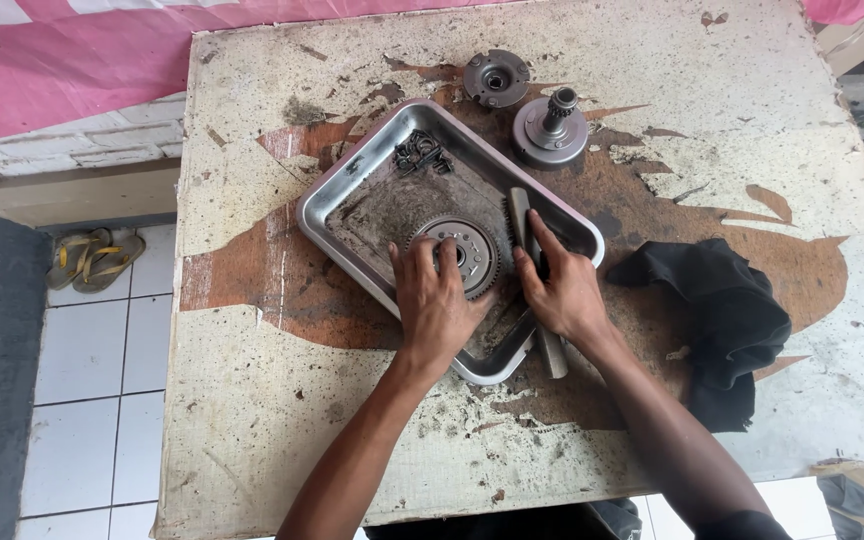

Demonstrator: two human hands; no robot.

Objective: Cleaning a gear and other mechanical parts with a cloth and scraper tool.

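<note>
A metal tray [352, 185], square and grimy, sits turned like a diamond just above the middle of the frame on a worn table [282, 400] with peeling paint. Inside the tray, towards its lower right, lies a toothed gear wheel [464, 252]. The left hand [434, 305] rests on the gear's left side with fingers spread flat over it, pressing rather than gripping. The right hand [560, 290] lies just right of the gear, its fingers curled loosely around a long grey tool [522, 215] that runs from the tray's centre down past the tray's lower right rim; the hand hides the tool's middle, so how tightly it is held cannot be told. The tool's upper end lies just beside the gear's teeth. A small tangle of dark springs or clips [420, 152] lies in the tray's upper corner.

Above the tray, at the top centre, stand two round metal parts: a hub [496, 78] and, right of it, a drum with an upright shaft [550, 130]. A black cloth [727, 320] lies crumpled at the right. Sandals [92, 258] lie on the tiled floor at the left.
</note>
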